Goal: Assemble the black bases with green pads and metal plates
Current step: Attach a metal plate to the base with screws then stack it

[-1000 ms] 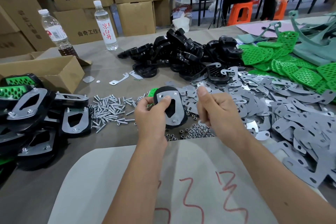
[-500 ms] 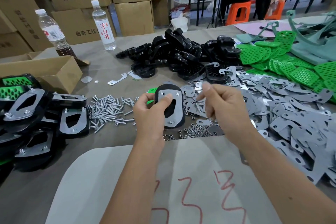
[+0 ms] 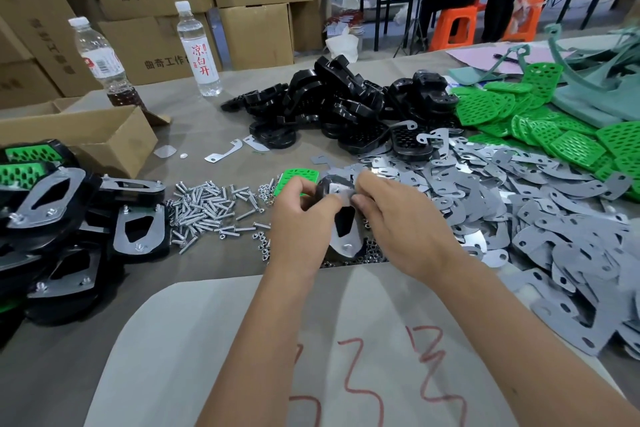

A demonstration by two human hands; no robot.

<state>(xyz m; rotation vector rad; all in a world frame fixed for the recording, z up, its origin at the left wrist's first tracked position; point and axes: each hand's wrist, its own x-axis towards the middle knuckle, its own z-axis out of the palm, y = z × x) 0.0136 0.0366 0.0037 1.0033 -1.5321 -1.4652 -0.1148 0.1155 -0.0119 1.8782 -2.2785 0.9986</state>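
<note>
A black base [image 3: 341, 222] with a metal plate [image 3: 346, 243] on its face is held between both hands above the table [image 3: 214, 135]. It is gripped from the left by the curled fingers of the left hand [image 3: 299, 218], while its upper end is pinched by the fingertips of the right hand [image 3: 394, 222]; much of the base is hidden behind them. A green pad [image 3: 298, 177] lies just beyond the left hand. Screws [image 3: 204, 208] are scattered to the left of the hands, with finished bases [image 3: 62, 218] stacked further left. Loose metal plates [image 3: 519, 211] are spread to the right, green pads [image 3: 554, 125] lie beyond those, and black bases [image 3: 332, 104] are heaped ahead. Nuts [image 3: 367, 255] lie beneath the held base.
</note>
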